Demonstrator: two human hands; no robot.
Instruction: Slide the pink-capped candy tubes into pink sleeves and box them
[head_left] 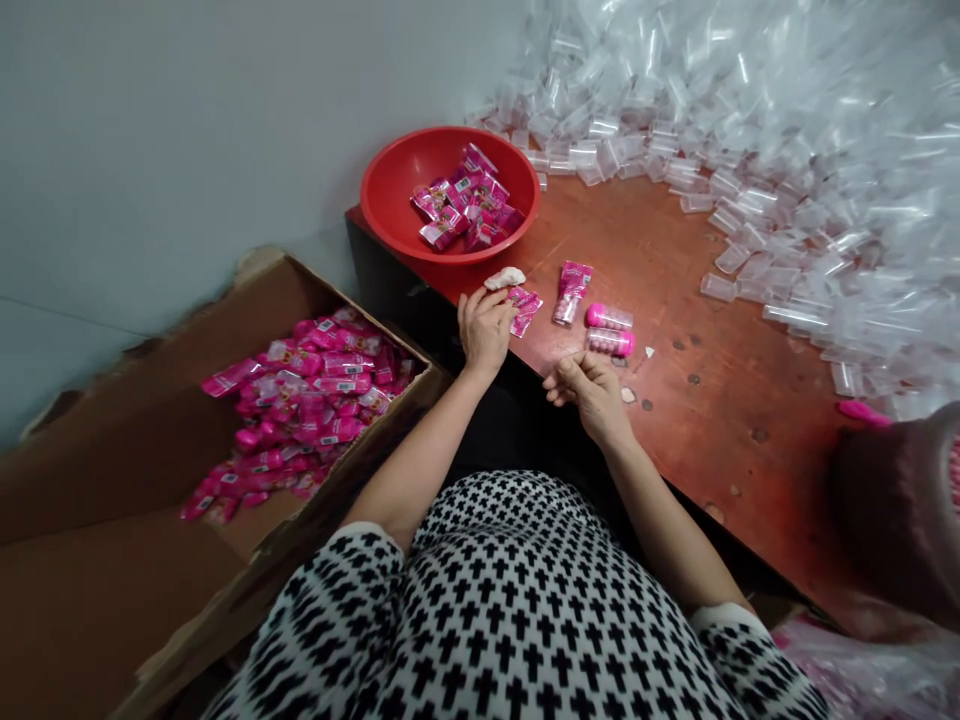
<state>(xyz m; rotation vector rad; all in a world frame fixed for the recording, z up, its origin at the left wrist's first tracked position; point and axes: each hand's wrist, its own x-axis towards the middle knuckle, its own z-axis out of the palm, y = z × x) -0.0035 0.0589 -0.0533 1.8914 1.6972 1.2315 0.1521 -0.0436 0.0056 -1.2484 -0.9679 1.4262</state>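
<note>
My left hand (487, 328) is at the table's near edge, fingers loosely bent and apart. Its fingertips touch a flat pink printed wrapper (525, 311) and lie beside a white wad (505, 278), whose material I cannot make out. My right hand (589, 392) is closed at the edge, thumb against curled fingers, with nothing visible in it. Just beyond it lie two clear tubes of small pink balls with pink caps, an upper tube (610, 317) and a lower tube (610, 342). Left of them is a filled tube in a loose pink wrapper (572, 293).
A red bowl (382, 222) holds pink wrappers at the table's back corner. Clear empty tubes (750, 200) heap across the back and right. A cardboard box (97, 480) at left contains wrapped pink tubes (307, 390). A dark bucket (892, 510) stands at right on the reddish table (720, 420).
</note>
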